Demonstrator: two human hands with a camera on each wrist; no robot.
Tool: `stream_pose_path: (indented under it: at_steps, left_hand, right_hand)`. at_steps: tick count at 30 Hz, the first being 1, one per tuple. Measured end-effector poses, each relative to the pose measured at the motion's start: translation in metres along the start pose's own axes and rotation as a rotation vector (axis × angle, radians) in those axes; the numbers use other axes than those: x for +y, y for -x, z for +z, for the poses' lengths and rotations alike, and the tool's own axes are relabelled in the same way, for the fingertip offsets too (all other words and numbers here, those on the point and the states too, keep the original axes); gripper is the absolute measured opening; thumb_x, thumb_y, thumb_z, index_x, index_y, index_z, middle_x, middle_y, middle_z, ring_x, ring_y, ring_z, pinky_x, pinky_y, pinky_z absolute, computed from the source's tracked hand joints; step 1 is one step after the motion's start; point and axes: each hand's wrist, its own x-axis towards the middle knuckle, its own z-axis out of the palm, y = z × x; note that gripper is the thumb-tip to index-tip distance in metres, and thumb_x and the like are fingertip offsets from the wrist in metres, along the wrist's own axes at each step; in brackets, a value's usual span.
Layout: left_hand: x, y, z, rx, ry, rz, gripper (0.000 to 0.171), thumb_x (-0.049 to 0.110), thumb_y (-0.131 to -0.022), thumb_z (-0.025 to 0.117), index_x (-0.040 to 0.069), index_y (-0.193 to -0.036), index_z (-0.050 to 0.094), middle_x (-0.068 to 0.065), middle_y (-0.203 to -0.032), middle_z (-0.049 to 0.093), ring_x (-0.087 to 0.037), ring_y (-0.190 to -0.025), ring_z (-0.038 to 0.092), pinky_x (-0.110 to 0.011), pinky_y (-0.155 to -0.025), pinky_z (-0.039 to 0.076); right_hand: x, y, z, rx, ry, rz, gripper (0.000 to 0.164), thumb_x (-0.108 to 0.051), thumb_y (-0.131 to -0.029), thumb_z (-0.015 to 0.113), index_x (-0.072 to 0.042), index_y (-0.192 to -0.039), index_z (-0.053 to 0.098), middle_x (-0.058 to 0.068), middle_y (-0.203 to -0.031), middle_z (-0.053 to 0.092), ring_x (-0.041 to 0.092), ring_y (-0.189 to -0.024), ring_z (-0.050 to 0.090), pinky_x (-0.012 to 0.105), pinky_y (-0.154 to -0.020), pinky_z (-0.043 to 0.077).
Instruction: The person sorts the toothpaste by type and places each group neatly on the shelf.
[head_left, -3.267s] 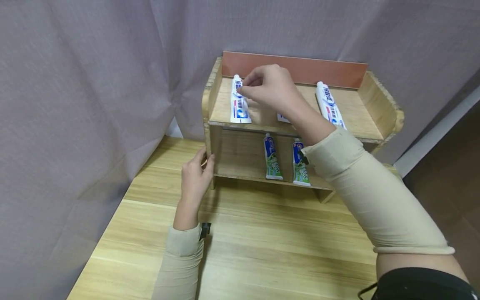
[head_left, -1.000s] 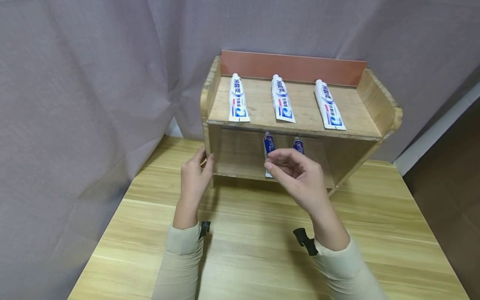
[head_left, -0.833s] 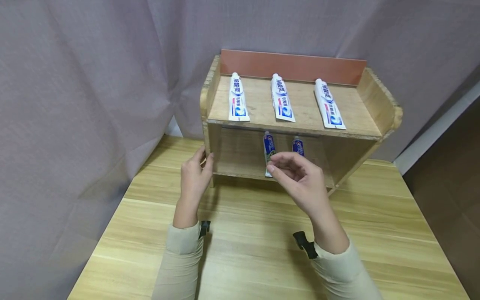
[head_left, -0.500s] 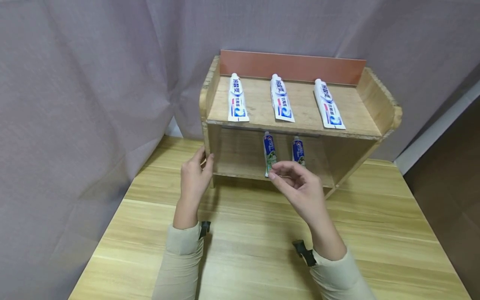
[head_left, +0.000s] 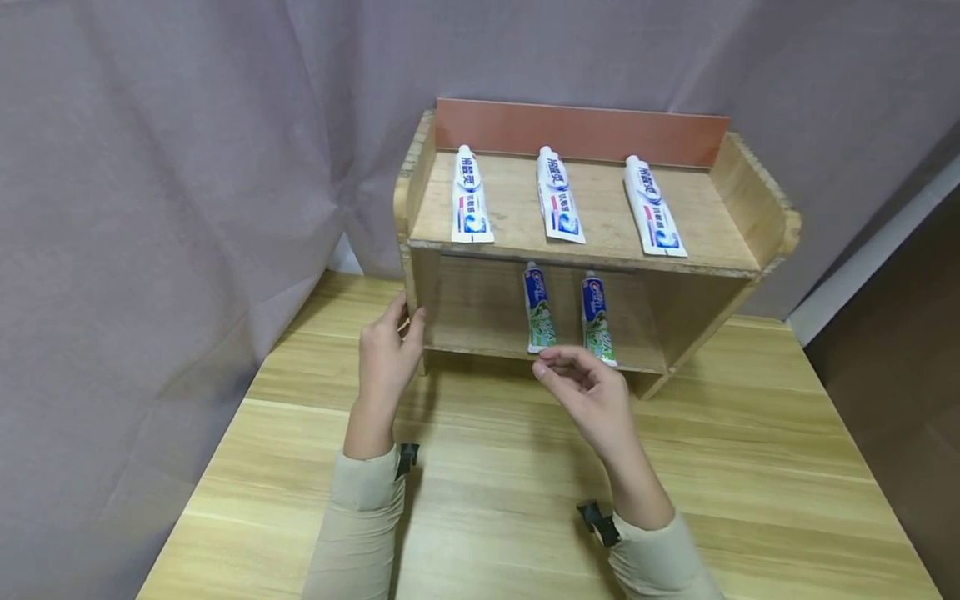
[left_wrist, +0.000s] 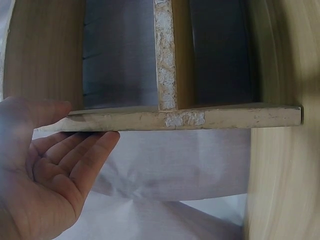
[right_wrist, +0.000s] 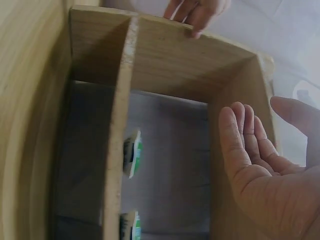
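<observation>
A small two-tier wooden shelf [head_left: 480, 312] stands on the table. My left hand [head_left: 387, 354] grips its left side panel [left_wrist: 220, 118], thumb on one face and fingers on the other. On the upper board lie three white toothpaste tubes, a left one [head_left: 471, 198], a middle one [head_left: 558, 198] and a right one [head_left: 652, 208]. Two blue-and-green toothpaste tubes, one left [head_left: 537, 308] and one right [head_left: 596, 321], lie on the lower board. My right hand [head_left: 588, 396] hovers before the lower board, fingers loosely bent and holding nothing; in the right wrist view its palm [right_wrist: 270, 192] is bare.
A reddish-brown strip [head_left: 581, 132] runs along the back of the upper board. Grey curtain [head_left: 225, 167] hangs behind and to the left. The wooden tabletop [head_left: 480, 500] extends in front. A dark brown surface [head_left: 892, 358] borders the right.
My right hand has left the upper board's left white tube and come down before the lower board, then sunk slightly, uncovering the blue-and-green tubes. My left hand has stayed on the side panel.
</observation>
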Motion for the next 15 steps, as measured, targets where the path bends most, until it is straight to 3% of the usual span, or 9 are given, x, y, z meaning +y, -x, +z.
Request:
stream_pose_path:
  at_steps: [8,15]
  left_hand:
    - [-0.002,0.001,-0.001,0.002,-0.004,0.02,0.033,0.013,-0.099,0.064,-0.001,-0.129,0.064,-0.022,-0.121,0.068,-0.035,-0.11,0.068,-0.029,-0.083,0.063]
    - [0.0,0.012,-0.007,-0.064,-0.096,0.023,0.05,0.02,-0.1,0.064,0.002,-0.144,0.051,-0.022,-0.138,0.059,-0.037,-0.122,0.061,-0.04,-0.092,0.062]
  right_hand:
    - [0.013,0.001,-0.002,0.035,-0.015,0.005,0.022,-0.004,-0.091,0.074,0.006,-0.109,0.069,0.018,-0.103,0.07,0.019,-0.092,0.07,0.026,-0.085,0.063]
    - [0.024,0.004,-0.01,0.08,0.029,-0.096,0.017,0.004,-0.09,0.071,0.005,-0.107,0.07,0.019,-0.101,0.072,0.012,-0.088,0.07,0.021,-0.078,0.063]
